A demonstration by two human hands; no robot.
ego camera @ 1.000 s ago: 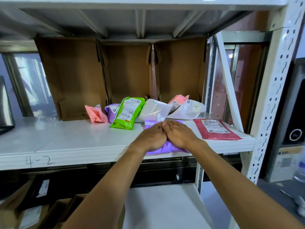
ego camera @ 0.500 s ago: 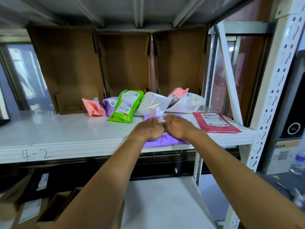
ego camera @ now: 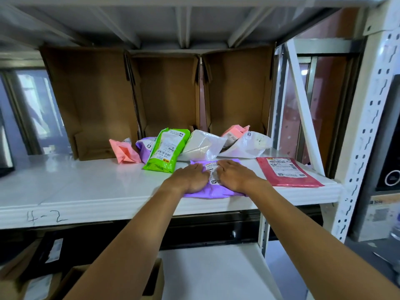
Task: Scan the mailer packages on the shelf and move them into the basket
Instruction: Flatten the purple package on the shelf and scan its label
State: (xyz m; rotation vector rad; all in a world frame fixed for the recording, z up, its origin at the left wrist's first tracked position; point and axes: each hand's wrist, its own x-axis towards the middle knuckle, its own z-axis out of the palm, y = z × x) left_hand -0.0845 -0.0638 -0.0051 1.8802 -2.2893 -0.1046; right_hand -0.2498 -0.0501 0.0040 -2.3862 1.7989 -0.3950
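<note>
shelf point(ego camera: 86, 187), left hand point(ego camera: 190, 177) and right hand point(ego camera: 234, 176) now parted on purple mailer point(ego camera: 214, 193)

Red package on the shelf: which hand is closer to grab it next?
Probably the right hand. The red package lies flat just beyond it, while the left hand would have to cross over the purple package both hands press on.

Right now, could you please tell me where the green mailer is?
In the head view, the green mailer leans mid-shelf, between a small purple mailer at left and a white mailer at right.
</note>
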